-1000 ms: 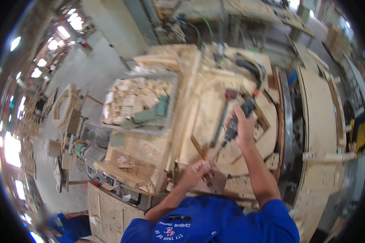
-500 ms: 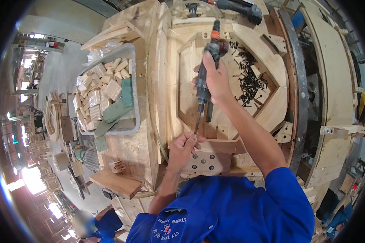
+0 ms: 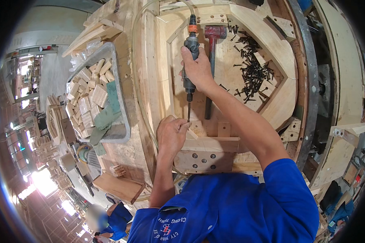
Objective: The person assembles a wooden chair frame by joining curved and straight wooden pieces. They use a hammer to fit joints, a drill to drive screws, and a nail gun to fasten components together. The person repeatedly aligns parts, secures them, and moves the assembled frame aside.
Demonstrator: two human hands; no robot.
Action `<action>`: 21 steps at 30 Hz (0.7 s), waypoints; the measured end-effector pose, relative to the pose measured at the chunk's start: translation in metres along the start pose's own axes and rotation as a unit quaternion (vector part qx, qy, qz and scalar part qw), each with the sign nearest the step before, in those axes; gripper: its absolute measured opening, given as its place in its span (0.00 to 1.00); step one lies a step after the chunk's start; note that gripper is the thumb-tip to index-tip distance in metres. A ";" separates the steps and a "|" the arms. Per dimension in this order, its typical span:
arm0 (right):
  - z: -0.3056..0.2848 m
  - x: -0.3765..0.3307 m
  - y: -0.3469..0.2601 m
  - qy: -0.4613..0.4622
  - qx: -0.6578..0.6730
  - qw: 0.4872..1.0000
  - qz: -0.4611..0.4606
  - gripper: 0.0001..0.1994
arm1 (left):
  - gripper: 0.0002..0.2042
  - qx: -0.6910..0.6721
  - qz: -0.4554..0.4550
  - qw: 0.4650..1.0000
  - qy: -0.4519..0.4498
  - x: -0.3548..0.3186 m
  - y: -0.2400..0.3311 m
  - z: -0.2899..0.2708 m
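My right hand (image 3: 200,72) is wrapped round a black pneumatic screwdriver (image 3: 189,86), whose long bit (image 3: 189,110) points toward me. At the bit's tip, my left hand (image 3: 169,134) is closed with thumb and fingers pinched together; whatever lies between them is too small to make out. Both hands are over the near left corner of a many-sided wooden frame (image 3: 288,60). Inside the frame, right of the screwdriver, lies a hammer (image 3: 209,95) with a red head and dark handle. Farther right is a loose heap of black screws (image 3: 255,77).
A grey plastic tub (image 3: 123,109) of small wooden blocks and green cloth (image 3: 107,113) stands on the left. A clear air hose (image 3: 136,77) loops beside the frame. A dark metal rail (image 3: 310,77) runs along the right. Another person (image 3: 117,220) is at lower left.
The screwdriver and my left hand have shifted left and away from me, from the near rail toward the frame's corner. The hammer, mostly covered before, now shows. The whole view has shifted slightly.
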State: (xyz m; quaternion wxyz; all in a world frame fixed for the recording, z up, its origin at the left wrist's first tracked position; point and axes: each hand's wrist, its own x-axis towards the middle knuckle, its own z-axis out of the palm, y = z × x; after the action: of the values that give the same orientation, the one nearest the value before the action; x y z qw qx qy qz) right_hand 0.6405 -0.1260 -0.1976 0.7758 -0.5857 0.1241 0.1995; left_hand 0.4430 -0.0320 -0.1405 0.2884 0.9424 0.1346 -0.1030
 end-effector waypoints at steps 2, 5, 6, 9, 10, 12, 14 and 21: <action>0.000 0.001 0.000 0.002 -0.005 1.000 -0.003 0.22 | 0.07 0.005 0.011 1.000 0.002 0.001 0.000 0.001; 0.003 0.002 0.003 0.002 -0.014 1.000 -0.011 0.21 | 0.08 0.041 0.008 0.999 -0.002 0.004 0.002 0.000; 0.003 0.002 0.004 0.002 -0.018 1.000 -0.015 0.21 | 0.08 0.033 0.006 0.999 -0.010 0.004 0.001 0.000; 0.005 -0.003 0.006 0.002 -0.015 1.000 -0.001 0.20 | 0.09 0.016 -0.010 0.999 -0.026 0.001 -0.003 -0.001; 0.005 -0.005 0.007 0.004 -0.023 1.000 -0.001 0.21 | 0.10 0.016 -0.015 0.999 -0.031 0.000 -0.002 -0.001; 0.008 -0.008 0.009 0.008 -0.040 0.999 -0.002 0.24 | 0.10 0.022 -0.020 0.999 -0.039 -0.001 -0.002 -0.001; 0.009 -0.010 0.023 0.025 -0.087 0.995 -0.044 0.26 | 0.11 0.038 -0.011 0.998 -0.046 0.001 -0.001 -0.002; 0.011 -0.023 0.018 0.043 -0.213 0.975 -0.053 0.26 | 0.11 0.032 -0.027 0.997 -0.060 0.003 -0.003 -0.003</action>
State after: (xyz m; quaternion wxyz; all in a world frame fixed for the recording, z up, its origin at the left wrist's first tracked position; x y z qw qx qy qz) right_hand 0.6113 -0.1150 -0.2002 0.6365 -0.7514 0.0804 0.1543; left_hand 0.4452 -0.0273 -0.1400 0.2624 0.9395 0.1387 -0.1713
